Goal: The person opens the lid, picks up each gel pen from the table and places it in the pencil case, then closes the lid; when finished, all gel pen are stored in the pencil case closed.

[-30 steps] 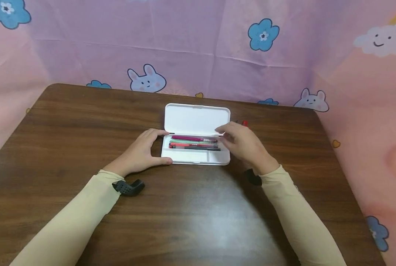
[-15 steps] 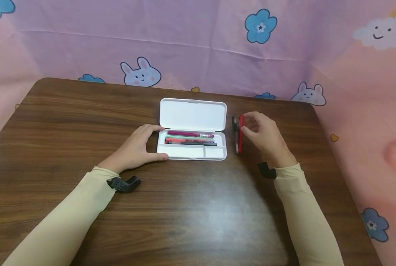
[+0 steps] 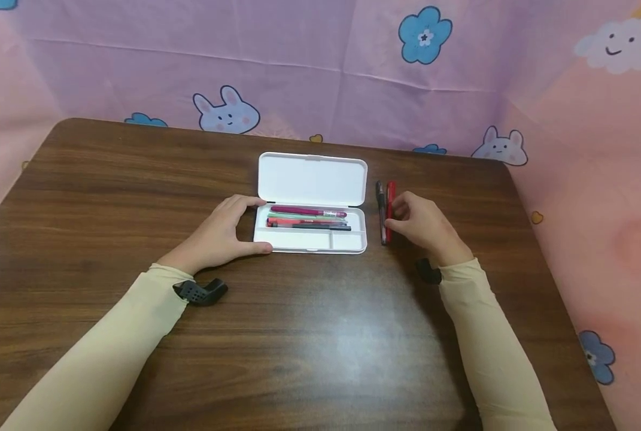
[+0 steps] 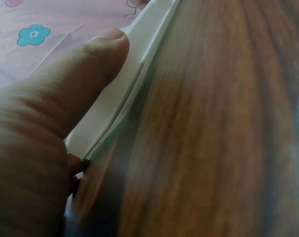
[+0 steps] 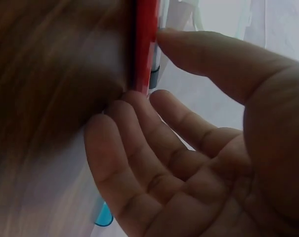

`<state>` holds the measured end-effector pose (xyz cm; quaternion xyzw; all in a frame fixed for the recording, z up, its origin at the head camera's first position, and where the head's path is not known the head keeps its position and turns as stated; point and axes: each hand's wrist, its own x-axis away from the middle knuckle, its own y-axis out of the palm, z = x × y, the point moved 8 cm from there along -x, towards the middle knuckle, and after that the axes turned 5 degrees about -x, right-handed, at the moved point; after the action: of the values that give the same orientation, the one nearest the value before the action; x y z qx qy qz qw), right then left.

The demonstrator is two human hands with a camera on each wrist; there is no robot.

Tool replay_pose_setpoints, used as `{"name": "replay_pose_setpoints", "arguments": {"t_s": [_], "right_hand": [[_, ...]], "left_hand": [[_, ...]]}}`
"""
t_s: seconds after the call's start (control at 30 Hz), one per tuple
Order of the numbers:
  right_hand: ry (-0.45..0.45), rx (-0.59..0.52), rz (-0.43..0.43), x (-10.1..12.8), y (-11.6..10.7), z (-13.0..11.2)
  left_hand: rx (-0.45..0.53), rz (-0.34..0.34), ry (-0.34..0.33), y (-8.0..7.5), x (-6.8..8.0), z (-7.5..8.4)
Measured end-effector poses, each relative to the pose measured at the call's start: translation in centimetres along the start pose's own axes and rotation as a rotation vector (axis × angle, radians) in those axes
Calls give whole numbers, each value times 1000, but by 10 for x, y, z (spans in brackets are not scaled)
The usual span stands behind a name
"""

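A white pencil case (image 3: 312,179) lies with its lid raised on the wooden table. Its long compartment holds several pens, among them a magenta pen (image 3: 298,210) and a dark-capped pen (image 3: 320,227). My left hand (image 3: 218,233) grips the case's left end, fingers at the back corner and thumb at the front, the thumb showing on the case wall in the left wrist view. Right of the case, a black pen (image 3: 381,197) and a red pen (image 3: 391,193) lie side by side. My right hand (image 3: 425,224) pinches the red pen (image 5: 146,44) between thumb and fingertips.
The brown wooden table (image 3: 298,347) carries the case and both loose pens. Its back edge meets a purple cloth (image 3: 298,66) printed with rabbits and flowers; pink cloth hangs at the right side. Black bands circle both wrists.
My right hand has left the case's right end, moved right to the loose pens, and brought its thumb and fingers onto the red pen. The left hand keeps its place on the case.
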<state>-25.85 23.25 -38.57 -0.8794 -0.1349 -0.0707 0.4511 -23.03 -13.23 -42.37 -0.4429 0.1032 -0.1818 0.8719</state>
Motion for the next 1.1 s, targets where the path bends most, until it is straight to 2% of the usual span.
{"name": "replay_pose_setpoints", "arguments": {"t_s": [0.4, 0.63, 0.87, 1.1], "right_hand": [[33, 27, -3, 1, -15, 13], [59, 61, -50, 3, -17, 18], [65, 95, -30, 2, -20, 19], [66, 103, 9, 3, -23, 22]], "left_hand": [[4, 2, -1, -1, 0, -2], [6, 1, 8, -2, -4, 1], [0, -4, 11, -2, -7, 1], [5, -11, 2, -1, -3, 0]]}}
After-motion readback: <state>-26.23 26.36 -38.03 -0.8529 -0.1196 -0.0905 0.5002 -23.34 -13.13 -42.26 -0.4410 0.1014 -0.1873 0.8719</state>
